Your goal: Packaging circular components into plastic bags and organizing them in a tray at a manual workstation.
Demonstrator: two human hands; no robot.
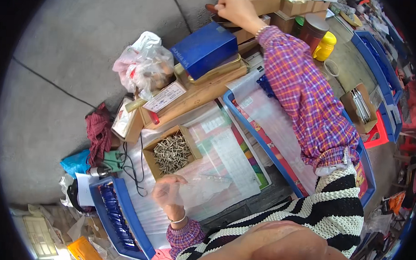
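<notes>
The concrete floor [59, 56] fills the left of the view, and a crowded worktable [260, 203] runs across the middle, covered by clear plastic sheeting [224, 176] over printed colour sheets, probably to keep them clean; a long blue plastic tray [262, 143] crosses the table's middle under the right forearm in its plaid sleeve cover, and a second blue tray [122, 214] packed with small dark pieces sits at the table's lower left edge, near the left hand.

A dark blue box [204, 47] lies on a stack of flat tins and a wooden board [205, 91] near the far edge, seemingly stored out of the working area; beside it, at the far left corner, a tied plastic bag [144, 63] holds rounded items I cannot identify; a dark red cloth [98, 133] hangs off the left edge.

An open cardboard box of small metal pins [172, 152] stands just beyond the left hand, within easy reach; the left hand [169, 190] is loosely curled behind a thin clear plastic film, and whether the fingertips pinch it I cannot tell.

The right hand [237, 9] reaches to the far edge, fingers closed around a dark brown object [213, 10], partly hidden, beside cardboard cartons [267, 6].
</notes>
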